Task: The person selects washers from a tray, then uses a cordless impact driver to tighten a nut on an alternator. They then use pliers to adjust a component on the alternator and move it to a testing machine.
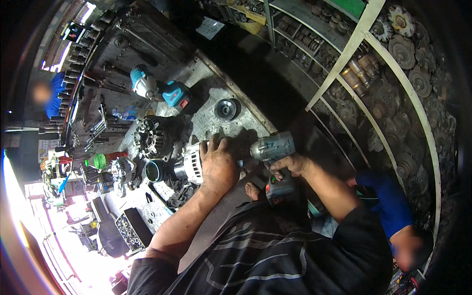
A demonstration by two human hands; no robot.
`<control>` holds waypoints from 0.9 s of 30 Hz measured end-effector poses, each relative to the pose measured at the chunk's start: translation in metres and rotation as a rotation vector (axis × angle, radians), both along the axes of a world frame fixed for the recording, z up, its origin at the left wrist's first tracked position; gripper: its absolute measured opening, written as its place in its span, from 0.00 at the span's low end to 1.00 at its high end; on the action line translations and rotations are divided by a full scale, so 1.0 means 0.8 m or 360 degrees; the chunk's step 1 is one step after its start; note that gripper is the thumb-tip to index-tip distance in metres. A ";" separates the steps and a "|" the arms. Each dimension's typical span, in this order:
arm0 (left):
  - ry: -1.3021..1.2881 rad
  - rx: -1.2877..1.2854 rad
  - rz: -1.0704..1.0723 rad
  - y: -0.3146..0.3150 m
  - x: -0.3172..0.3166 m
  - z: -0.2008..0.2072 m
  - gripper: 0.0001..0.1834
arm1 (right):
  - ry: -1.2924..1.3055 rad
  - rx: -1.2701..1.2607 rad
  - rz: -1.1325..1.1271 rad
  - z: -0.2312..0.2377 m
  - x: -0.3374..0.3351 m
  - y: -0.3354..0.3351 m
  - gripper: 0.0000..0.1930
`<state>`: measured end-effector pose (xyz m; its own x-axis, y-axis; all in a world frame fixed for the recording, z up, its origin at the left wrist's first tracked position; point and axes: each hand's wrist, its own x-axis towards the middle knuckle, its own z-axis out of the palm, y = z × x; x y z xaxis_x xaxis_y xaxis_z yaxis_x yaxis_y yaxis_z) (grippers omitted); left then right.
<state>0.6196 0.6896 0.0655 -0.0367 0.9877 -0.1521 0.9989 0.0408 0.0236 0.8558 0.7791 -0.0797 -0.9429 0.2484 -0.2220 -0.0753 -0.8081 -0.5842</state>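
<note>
My left hand [220, 161] is wrapped over a silver alternator [193, 166] at the edge of the metal workbench [202, 101]. In my right hand [292, 165] is a grey cordless impact wrench [273, 146], held by its grip with the battery pointing down. The wrench's nose points left toward the alternator, with a gap in which a short metal piece shows beside my left hand. A dark round pulley [227, 109] lies on the bench beyond my left hand. Left of the alternator stands a dark ring-shaped housing [155, 170].
A teal cordless impact wrench [143, 82] and an alternator part [148, 136] sit further back. A green bottle [101, 161] and a tray of small parts [133, 229] are at left. Shelves of used parts [405, 51] line the right. A person in blue [393, 209] is close at my right.
</note>
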 end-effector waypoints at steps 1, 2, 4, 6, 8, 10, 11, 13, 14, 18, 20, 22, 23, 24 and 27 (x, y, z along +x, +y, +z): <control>-0.0010 0.0014 0.0000 0.000 0.000 0.000 0.29 | -0.0030 -0.0011 -0.0019 0.000 0.000 0.000 0.26; -0.0037 0.0031 -0.0017 0.000 0.001 0.000 0.29 | -0.0062 -0.0026 -0.0038 0.000 0.001 0.000 0.26; -0.0025 0.0016 0.0000 0.001 0.001 0.001 0.29 | -0.0102 -0.0034 -0.0033 -0.001 0.002 0.000 0.27; -0.0019 0.0062 -0.0021 0.001 0.000 0.000 0.29 | -0.0117 -0.0032 0.0028 -0.001 0.003 0.000 0.27; -0.0009 0.0163 -0.0059 0.000 0.000 0.000 0.29 | -0.0143 -0.0032 0.0009 0.000 0.003 0.000 0.27; -0.0035 0.0117 -0.0030 -0.001 0.000 -0.001 0.27 | -0.0142 -0.0002 -0.0029 0.003 0.002 -0.001 0.24; -0.0057 0.0113 -0.0030 -0.002 0.000 -0.002 0.26 | -0.0127 0.0032 -0.0059 0.004 0.002 -0.001 0.20; -0.0057 0.0104 -0.0009 -0.002 0.000 -0.003 0.26 | -0.0093 0.0094 -0.0103 0.007 0.001 -0.001 0.16; -0.0066 0.0142 -0.0026 -0.003 0.000 -0.003 0.26 | -0.0071 0.0127 -0.0119 0.008 -0.001 -0.002 0.16; 0.0006 0.0083 -0.0016 -0.002 0.000 -0.002 0.25 | -0.0038 0.0083 -0.0065 0.008 0.000 0.000 0.16; 0.0031 0.0143 -0.0070 -0.001 0.001 -0.002 0.23 | -0.0048 0.0016 -0.0025 0.007 0.001 0.000 0.22; 0.0007 0.0116 -0.0027 -0.001 0.001 -0.002 0.24 | -0.0073 -0.0025 -0.0019 0.005 0.001 0.000 0.25; -0.0018 0.0104 -0.0012 -0.001 0.001 -0.002 0.24 | -0.0093 -0.0038 -0.0018 0.004 0.001 0.000 0.25; -0.0025 0.0110 -0.0013 -0.001 0.001 -0.002 0.24 | -0.0113 -0.0052 -0.0013 0.003 0.002 0.000 0.25; -0.0042 0.0103 -0.0017 -0.004 0.000 -0.002 0.23 | -0.0069 -0.0028 -0.0033 0.001 0.003 -0.001 0.25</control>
